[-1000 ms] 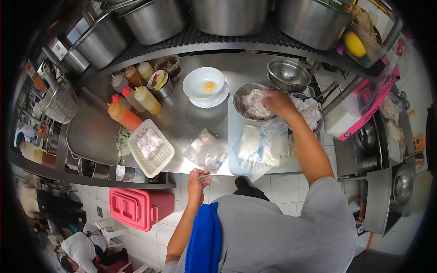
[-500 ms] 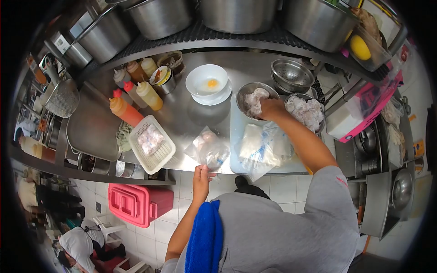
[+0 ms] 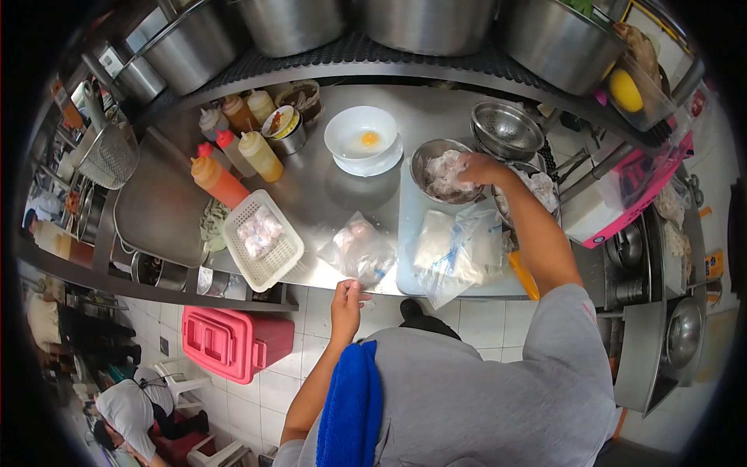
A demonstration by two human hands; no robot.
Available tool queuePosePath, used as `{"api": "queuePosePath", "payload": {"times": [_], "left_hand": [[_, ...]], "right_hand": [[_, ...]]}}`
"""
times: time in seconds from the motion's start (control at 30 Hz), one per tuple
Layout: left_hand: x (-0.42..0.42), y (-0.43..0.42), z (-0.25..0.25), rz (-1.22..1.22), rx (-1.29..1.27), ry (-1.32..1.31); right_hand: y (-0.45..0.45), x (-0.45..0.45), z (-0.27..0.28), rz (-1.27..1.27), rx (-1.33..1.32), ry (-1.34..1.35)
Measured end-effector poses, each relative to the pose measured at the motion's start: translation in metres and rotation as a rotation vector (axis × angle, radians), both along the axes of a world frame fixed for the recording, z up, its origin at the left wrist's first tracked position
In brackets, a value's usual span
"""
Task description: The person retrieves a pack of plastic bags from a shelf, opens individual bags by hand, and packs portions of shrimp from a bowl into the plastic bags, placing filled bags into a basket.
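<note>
My right hand (image 3: 484, 170) reaches over the right rim of a metal bowl (image 3: 420, 183), its fingers closed on a white, flour-coated piece of food (image 3: 446, 170). What the piece is under the coating I cannot tell. Just beyond my forearm, partly covered by it, a second bowl holds more coated pieces (image 3: 541, 191). My left hand (image 3: 346, 311) is at the table's front edge with curled fingers, and nothing shows in it. Near it lies a clear plastic bag (image 3: 359, 249) with pale pinkish pieces. Flat plastic packets (image 3: 459, 245) rest on a pale cutting board (image 3: 408, 268).
A white bowl (image 3: 342, 140) with a cracked egg stands at the back. Left are a white basket (image 3: 284, 268) with wrapped pieces and several sauce bottles (image 3: 261, 158). Metal colanders (image 3: 510, 128) sit back right. Large pots (image 3: 428, 27) line the shelf above. A red bin (image 3: 233, 342) stands below.
My right hand has shifted from the middle of the metal bowl to its right side, and the coated food shows more. My left hand stays about where it was.
</note>
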State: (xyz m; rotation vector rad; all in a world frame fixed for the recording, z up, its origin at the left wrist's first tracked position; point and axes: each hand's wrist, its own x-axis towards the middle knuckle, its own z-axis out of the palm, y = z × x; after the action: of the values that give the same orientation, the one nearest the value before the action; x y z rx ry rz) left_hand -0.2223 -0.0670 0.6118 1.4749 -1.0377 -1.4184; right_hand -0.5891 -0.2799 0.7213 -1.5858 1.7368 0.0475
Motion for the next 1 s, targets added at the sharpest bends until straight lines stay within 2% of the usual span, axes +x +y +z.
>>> {"api": "queuePosePath", "payload": {"times": [0.03, 0.1, 0.13, 0.17, 0.23, 0.27, 0.33, 0.43, 0.57, 0.67, 0.73, 0.83, 0.97, 1.0], "left_hand": [[0.001, 0.000, 0.000, -0.006, -0.011, -0.019], [0.002, 0.001, 0.000, -0.009, -0.025, -0.034], [0.003, 0.002, 0.003, -0.021, -0.052, -0.089], [0.003, 0.002, 0.004, -0.032, -0.080, -0.143], [0.003, 0.001, 0.003, -0.034, -0.103, -0.161], [0.002, 0.001, 0.003, -0.040, -0.124, -0.185], [0.001, 0.002, 0.003, -0.049, -0.144, -0.196], [-0.001, 0.003, 0.005, -0.059, -0.176, -0.211], [-0.003, 0.003, 0.005, -0.066, -0.226, -0.230], [-0.004, 0.003, 0.006, -0.060, -0.219, -0.224], [-0.003, 0.004, 0.008, -0.066, -0.197, -0.237], [-0.002, 0.004, 0.004, -0.063, -0.200, -0.251], [-0.002, 0.004, -0.001, -0.051, -0.258, -0.267], [0.000, 0.004, -0.007, -0.050, -0.264, -0.269]], "right_hand": [[0.002, -0.004, -0.002, 0.003, 0.000, 0.001], [0.012, -0.017, -0.007, -0.345, -0.150, -0.760], [0.015, -0.022, -0.006, -0.389, -0.085, -0.988], [0.017, -0.024, -0.010, -0.384, -0.087, -0.983], [0.020, -0.021, -0.022, -0.472, -0.070, -1.344], [0.023, -0.021, -0.028, -0.468, -0.069, -1.341], [0.031, -0.007, -0.030, -0.567, -0.112, -1.643], [0.040, 0.009, -0.024, -0.681, -0.073, -1.734], [0.042, 0.012, -0.037, -0.664, -0.096, -1.686], [0.047, 0.019, -0.026, -0.736, -0.086, -1.676], [0.046, 0.012, -0.030, -0.685, 0.097, -1.683], [0.041, 0.013, -0.036, -0.755, 0.028, -1.587], [0.037, 0.009, -0.046, -0.708, -0.029, -1.558], [0.039, 0.011, -0.044, -0.769, -0.016, -1.582]]}}
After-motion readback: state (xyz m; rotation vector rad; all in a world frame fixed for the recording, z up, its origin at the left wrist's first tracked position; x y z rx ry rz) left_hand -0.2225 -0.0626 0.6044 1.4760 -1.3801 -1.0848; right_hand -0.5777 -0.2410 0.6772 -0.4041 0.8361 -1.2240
